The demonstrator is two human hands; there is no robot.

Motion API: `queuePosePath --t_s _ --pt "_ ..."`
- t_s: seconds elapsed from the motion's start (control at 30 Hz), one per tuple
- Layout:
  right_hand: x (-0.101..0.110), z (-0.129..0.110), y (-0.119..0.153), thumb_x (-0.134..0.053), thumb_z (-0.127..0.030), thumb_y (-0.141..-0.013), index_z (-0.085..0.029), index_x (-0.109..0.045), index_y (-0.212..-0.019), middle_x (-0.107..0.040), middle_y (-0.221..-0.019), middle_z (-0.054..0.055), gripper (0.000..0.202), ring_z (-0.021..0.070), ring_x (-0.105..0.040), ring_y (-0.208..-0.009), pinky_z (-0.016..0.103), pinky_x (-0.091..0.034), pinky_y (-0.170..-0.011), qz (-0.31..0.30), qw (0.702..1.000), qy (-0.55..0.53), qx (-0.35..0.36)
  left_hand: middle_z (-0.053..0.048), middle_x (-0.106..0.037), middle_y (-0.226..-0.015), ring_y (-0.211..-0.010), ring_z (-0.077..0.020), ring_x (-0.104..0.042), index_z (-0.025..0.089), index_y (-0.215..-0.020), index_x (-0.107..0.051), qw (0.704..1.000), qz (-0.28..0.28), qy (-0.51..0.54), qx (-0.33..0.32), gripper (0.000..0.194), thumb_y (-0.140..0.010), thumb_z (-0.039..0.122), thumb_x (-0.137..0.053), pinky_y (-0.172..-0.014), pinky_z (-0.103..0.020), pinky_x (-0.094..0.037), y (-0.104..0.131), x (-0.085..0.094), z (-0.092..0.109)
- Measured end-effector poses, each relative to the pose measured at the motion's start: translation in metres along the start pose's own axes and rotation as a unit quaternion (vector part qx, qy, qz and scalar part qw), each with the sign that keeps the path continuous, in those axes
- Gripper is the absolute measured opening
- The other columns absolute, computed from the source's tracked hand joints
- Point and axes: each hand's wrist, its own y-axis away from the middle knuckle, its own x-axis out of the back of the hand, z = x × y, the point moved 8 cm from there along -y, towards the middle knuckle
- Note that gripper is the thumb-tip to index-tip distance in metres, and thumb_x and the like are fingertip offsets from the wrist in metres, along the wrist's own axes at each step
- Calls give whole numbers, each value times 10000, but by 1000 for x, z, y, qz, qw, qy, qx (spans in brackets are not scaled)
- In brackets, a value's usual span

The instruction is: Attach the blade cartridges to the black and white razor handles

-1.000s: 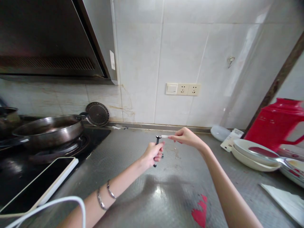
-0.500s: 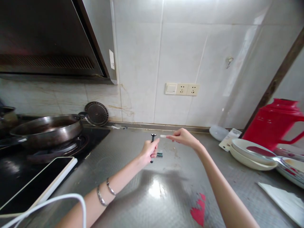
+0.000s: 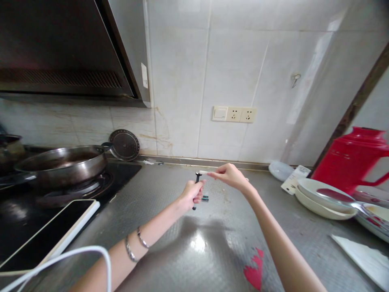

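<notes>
My left hand [image 3: 192, 192] is closed around the dark handle of what looks like a razor [image 3: 197, 177], held upright with its short crosswise head at the top. Between the fingertips of my right hand [image 3: 230, 175] is a slim white stick [image 3: 204, 172], its kind too small to make out. The stick's tip is at the razor's head; whether they touch I cannot tell. Just right of my left hand, a small dark and green piece [image 3: 205, 198] shows, partly hidden by the fingers.
Left, a steel pan [image 3: 65, 164] sits on the black stove, with a phone-like device [image 3: 51, 233] and white cable [image 3: 91, 250] nearer. Right stand stacked plates [image 3: 325, 198], a red jug [image 3: 352, 162] and a white sheet [image 3: 361, 255]. A red patch [image 3: 254, 271] marks the steel counter [image 3: 158, 243].
My right hand has moved left, bringing the white stick from beside the razor's head up to it. The razor leans slightly more to the right in my left hand.
</notes>
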Motion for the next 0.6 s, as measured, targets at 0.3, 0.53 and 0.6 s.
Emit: queuePosePath --t_s 0.3,0.53,0.6 --pt "8 5 -1 -429 -707 -677 -147 -565 -513 -363 -466 -28 599 79 -304 -478 212 -193 -448 1 1000 16 -10 110 -211 -343 -271 -12 -169 184 -501 -318 1000 -9 0 -21 370 -771 332 -523 -321 -176 -64 1 1 8" --pt "11 -1 -1 -440 -699 -671 -130 -596 -549 -395 -479 -15 602 82 -330 -485 212 -212 -445 13 999 -36 9 108 -212 -338 -272 -14 -165 188 -499 -319 1000 -5 -16 -4 383 -775 354 -526 -321 -180 -69 -3 3 3" --pt "6 -5 -2 -449 -697 -664 -131 -594 -544 -389 -466 -20 597 79 -324 -474 213 -211 -442 -1 999 -46 13 107 -212 -335 -273 -14 -167 189 -499 -317 1000 -10 -24 -6 390 -768 368 -536 -321 -181 -70 -1 1 3"
